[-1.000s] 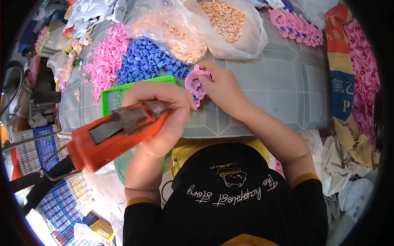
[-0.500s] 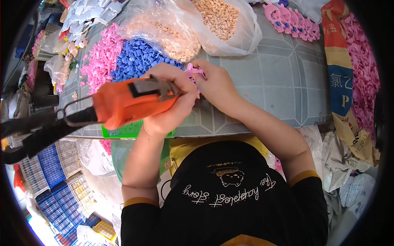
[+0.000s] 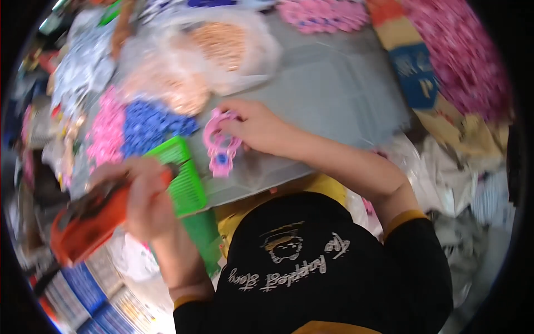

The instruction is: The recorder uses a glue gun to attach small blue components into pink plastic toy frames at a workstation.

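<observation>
At the left, over the table's near edge, my left hand (image 3: 147, 195) is closed around an orange electric screwdriver (image 3: 83, 228) with a dark cord; motion blurs both. My right hand (image 3: 253, 125) pinches a pink ring-shaped plastic toy piece (image 3: 213, 139) by its upper side. A round blue part sits in the lower end of that piece, which hangs over the grey tabletop (image 3: 345, 78). Between my hands a green plastic basket (image 3: 192, 189) lies at the table edge. My left hand and the screwdriver cover part of its left side.
Behind the basket lie heaps of blue parts (image 3: 147, 128) and pink parts (image 3: 107, 128). Clear bags (image 3: 267, 53) of beige pieces stand farther back. Several pink pieces (image 3: 322, 14) are grouped at the far edge, and a printed sack (image 3: 411, 67) of pink parts stands at the right.
My left hand has drawn the screwdriver away from the pink piece, toward the lower left. My right hand has moved left with the piece, which now shows more fully. The whole view has shifted.
</observation>
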### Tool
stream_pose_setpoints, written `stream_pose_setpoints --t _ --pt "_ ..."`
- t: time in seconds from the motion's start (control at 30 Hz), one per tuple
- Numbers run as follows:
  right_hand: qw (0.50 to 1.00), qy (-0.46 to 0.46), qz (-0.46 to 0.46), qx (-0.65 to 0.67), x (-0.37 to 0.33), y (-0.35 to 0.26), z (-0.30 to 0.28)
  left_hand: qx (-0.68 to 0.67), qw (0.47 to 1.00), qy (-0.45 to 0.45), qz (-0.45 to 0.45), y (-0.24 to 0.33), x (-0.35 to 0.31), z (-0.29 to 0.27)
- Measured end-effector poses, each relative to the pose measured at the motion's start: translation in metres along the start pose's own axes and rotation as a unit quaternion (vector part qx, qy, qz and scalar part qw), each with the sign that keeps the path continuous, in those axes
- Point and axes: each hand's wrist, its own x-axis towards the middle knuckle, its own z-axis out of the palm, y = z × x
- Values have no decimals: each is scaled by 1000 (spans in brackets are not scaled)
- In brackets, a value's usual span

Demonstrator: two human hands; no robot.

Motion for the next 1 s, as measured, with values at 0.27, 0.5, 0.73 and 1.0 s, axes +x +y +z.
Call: stream_pose_setpoints --t 0.27,0.5,0.73,1.0 --pt "943 -244 154 -166 -165 45 -199 20 999 24 16 -9 -5 -38" --pt "857 364 357 71 -280 287 -281 -4 999 14 -32 -30 -2 -34" --pt "779 414 413 228 -240 366 -267 13 999 -6 -33 -28 0 -39" --pt "792 5 491 -363 -238 269 -272 46 999 28 -6 -21 -1 -26"
